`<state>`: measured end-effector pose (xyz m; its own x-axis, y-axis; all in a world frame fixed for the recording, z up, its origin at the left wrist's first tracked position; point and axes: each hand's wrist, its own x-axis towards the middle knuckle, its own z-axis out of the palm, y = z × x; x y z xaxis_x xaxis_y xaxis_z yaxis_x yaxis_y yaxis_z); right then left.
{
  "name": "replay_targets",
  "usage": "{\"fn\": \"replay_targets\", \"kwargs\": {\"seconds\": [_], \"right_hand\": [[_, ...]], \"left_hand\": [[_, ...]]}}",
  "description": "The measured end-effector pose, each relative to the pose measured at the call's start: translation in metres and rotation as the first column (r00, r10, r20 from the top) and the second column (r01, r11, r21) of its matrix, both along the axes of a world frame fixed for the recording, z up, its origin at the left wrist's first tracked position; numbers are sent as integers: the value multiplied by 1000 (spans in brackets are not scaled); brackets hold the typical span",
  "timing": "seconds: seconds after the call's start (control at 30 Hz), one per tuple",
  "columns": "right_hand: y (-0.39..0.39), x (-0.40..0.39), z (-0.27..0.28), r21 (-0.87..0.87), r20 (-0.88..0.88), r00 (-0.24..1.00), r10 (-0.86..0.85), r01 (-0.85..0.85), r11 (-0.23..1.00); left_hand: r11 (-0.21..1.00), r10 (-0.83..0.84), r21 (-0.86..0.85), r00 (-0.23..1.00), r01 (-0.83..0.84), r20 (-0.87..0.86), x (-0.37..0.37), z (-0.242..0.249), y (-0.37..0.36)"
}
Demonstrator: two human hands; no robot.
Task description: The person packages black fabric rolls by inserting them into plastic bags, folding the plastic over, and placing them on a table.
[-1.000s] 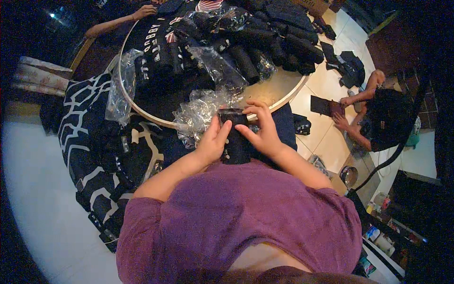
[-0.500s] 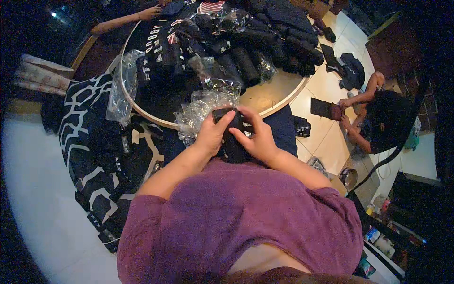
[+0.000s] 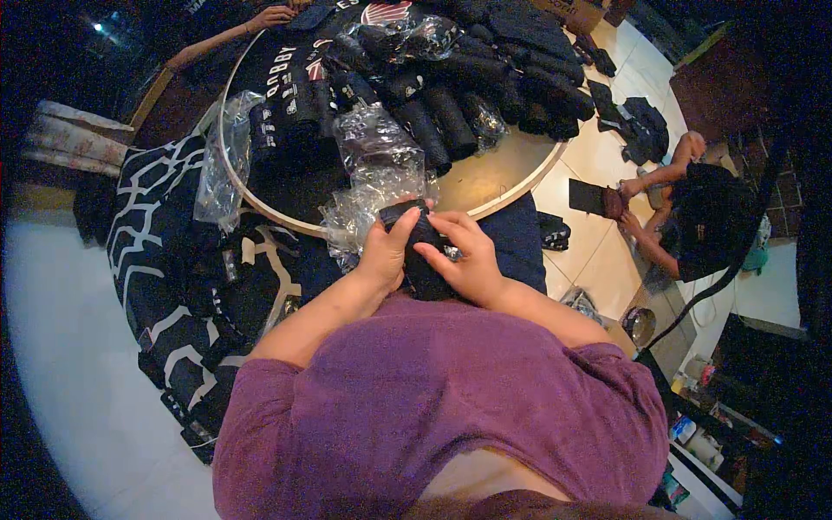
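Close to my chest is a rolled black garment (image 3: 426, 264), held upright between both hands. My left hand (image 3: 384, 253) wraps its left side, with the thumb pressed along the top. On the other side, my right hand (image 3: 469, 258) grips it, thumb and fingertips on the fabric near the upper end. Clear plastic bags (image 3: 373, 195) lie just beyond the roll, at the near rim of the round table (image 3: 520, 178). Several more black rolled garments (image 3: 446, 121) are heaped on that table, some in plastic.
Black-and-white patterned bundles (image 3: 165, 277) stand at my left. At the right, a person (image 3: 706, 217) on the tiled floor handles a folded black cloth (image 3: 587, 197). Another person's arm (image 3: 217, 48) reaches in at the table's far left. Dark garments (image 3: 641, 130) lie on the floor.
The roll has tipped slightly left in my hands, and my right fingers have shifted down along it. The plastic beyond it has spread or lifted a little.
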<state>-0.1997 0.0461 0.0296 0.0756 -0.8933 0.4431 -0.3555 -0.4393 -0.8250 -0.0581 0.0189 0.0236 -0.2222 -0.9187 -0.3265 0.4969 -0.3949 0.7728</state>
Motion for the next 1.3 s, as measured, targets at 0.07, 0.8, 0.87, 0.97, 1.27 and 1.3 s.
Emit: {"fn": "replay_targets", "kwargs": {"seconds": [0.07, 0.8, 0.87, 0.97, 1.27, 1.3], "right_hand": [[0, 2, -2, 0, -12, 1000, 2, -2, 1000], [8, 0, -10, 53, 43, 999, 6, -9, 999], [8, -3, -4, 63, 39, 999, 15, -17, 998], [7, -2, 4, 67, 88, 995, -35, 29, 997], [12, -7, -2, 64, -182, 981, 67, -56, 996], [13, -7, -1, 73, -179, 982, 67, -54, 996]], "left_hand": [[1000, -2, 10, 1000, 2, 11, 0, 2, 1], [985, -37, 174, 995, 21, 91, 0, 4, 19], [988, -43, 150, 995, 30, 89, -1, 4, 21], [993, -57, 104, 995, 49, 78, -3, 7, 24], [986, -130, 116, 989, 121, 66, 4, 3, 30], [986, -127, 114, 990, 119, 60, 5, 3, 30]]}}
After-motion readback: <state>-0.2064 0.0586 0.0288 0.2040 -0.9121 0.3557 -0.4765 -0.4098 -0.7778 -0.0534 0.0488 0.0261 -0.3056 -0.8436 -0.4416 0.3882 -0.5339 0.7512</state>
